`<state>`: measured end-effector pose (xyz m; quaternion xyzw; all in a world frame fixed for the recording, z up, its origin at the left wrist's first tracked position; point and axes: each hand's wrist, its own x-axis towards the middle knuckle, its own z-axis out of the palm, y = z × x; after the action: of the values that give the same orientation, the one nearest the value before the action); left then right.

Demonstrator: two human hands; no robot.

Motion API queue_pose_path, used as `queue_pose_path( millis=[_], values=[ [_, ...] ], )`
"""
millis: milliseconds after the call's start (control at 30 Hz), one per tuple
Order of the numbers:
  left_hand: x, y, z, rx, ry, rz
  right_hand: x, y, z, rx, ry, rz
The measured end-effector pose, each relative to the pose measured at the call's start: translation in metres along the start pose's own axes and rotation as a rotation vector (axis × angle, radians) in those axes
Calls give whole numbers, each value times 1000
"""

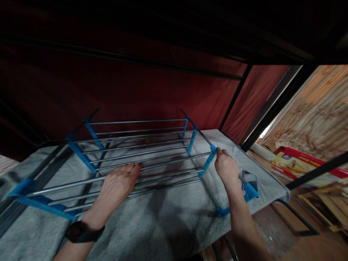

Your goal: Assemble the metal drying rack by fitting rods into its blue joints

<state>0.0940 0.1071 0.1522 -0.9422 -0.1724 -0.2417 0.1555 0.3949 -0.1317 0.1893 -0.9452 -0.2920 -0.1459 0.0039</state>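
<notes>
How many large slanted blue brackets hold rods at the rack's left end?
3: the back bracket, the middle bracket, and the near bracket, left of the left hand. Others may be hidden.

Sleeping quarters, likely a bedroom or dormitory: a grey plush-covered bunk bed (152, 214) spreads beneath the left grip (118, 181) and right grip (226, 166), red curtains (130, 90) hang beyond them, a black frame post (278, 107) rises past the right grip, and a dark structure (163, 21) spans above.
</notes>
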Motion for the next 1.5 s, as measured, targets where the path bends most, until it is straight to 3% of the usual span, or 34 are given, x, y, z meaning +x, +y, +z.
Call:
queue_pose_path(
  millis=[167, 333, 567, 833, 1233, 1300, 1400, 1500],
  values=[
    [-1, 0, 1, 92, 112, 68, 0, -1, 3, -9, 11, 0],
    [-2, 0, 0, 122, 148, 104, 0, -1, 5, -29, 22, -2],
    [-2, 0, 1, 90, 107, 68, -2, -1, 6, -38, 50, -15],
    [-2, -3, 7, 34, -34, 36, -1, -1, 7, -44, 54, -12],
    [9, -1, -13, -56, 12, 5, -4, -3, 11, -25, 80, 3],
    [9, 0, -13, -103, 19, -25, -4, -4, 13, 1, 146, -35],
    [9, 5, -16, -215, -10, -102, -3, -3, 18, 72, 245, -203],
    [8, 10, -20, -357, -35, -168, 4, 4, 34, 146, 178, -382]
  ],
)
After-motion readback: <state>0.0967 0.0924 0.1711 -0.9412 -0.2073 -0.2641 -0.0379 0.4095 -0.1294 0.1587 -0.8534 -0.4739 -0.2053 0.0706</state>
